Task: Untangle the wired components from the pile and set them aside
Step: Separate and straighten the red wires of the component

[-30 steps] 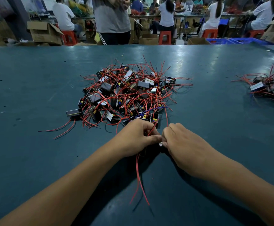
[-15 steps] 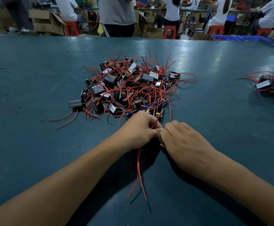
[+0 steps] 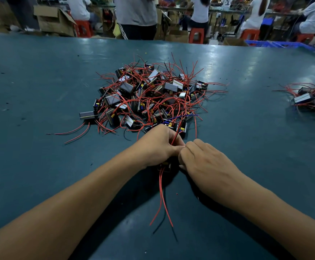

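Teal table (image 3: 30, 94), wired pile (image 3: 149, 96), both grips (image 3: 160, 145) (image 3: 203, 158) pinching wires (image 3: 162, 194), cardboard boxes (image 3: 53, 19) behind

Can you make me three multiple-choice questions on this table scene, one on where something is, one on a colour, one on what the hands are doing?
1. Where does the smaller group of wired components lie?
A. At the right edge of the table
B. At the near left corner
C. Under the left forearm

2. What colour are most wires in the big pile?
A. Green
B. Red
C. White

3. What is the left hand doing?
A. Lying flat and open on the table
B. Raised above the pile, holding nothing
C. Gripping a component and its wires at the pile's near edge

Answers:
1 A: the smaller group lies far right on the table, apart from the big pile.
2 B: red wires run all through the pile; only a few are black or blue.
3 C: the left hand curls round a component, red wires passing between its fingers, and meets the right hand.
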{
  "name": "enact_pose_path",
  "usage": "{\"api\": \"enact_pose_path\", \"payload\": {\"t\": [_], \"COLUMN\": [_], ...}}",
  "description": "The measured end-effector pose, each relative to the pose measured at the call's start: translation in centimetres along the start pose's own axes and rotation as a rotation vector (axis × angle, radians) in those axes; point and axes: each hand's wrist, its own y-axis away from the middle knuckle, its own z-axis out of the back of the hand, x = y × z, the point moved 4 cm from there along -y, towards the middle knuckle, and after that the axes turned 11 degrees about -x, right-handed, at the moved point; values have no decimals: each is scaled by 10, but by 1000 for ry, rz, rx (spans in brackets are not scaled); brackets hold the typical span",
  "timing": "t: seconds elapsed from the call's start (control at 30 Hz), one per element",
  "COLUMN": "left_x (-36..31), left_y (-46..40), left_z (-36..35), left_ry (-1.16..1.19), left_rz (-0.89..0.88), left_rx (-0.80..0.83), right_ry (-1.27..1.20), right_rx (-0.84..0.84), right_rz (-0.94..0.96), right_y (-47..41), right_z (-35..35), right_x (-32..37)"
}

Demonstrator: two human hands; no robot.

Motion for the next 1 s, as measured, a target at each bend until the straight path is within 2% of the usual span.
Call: {"api": "enact_pose_path", "payload": {"t": [0.13, 0.23, 0.33, 0.57, 0.73, 0.8, 1.0], "left_x": [2, 2, 3, 6, 6, 5, 8], "left_y": [2, 7, 8, 7, 8, 9, 12], "left_z": [2, 3, 4, 5, 5, 4, 5], "left_ry": [-16, 37, 49, 57, 37, 11, -4], "left_rz": [-52, -43, -51, -92, -108, -116, -135], "left_rx": [6, 45, 60, 62, 50, 46, 45], "right_ry": [-248, -455, -508, -493, -522, -523, -245], "right_rx": [64, 194, 231, 105, 94, 99, 41], "right_rz": [-90, -342, -452, -434, -503, -474, -310], "right_y": [3, 6, 9, 7, 16, 16, 11], "right_z": [-1, -8, -14, 0, 2, 3, 8], "right_x": [-6, -16, -22, -20, -28, -28, -14]}}
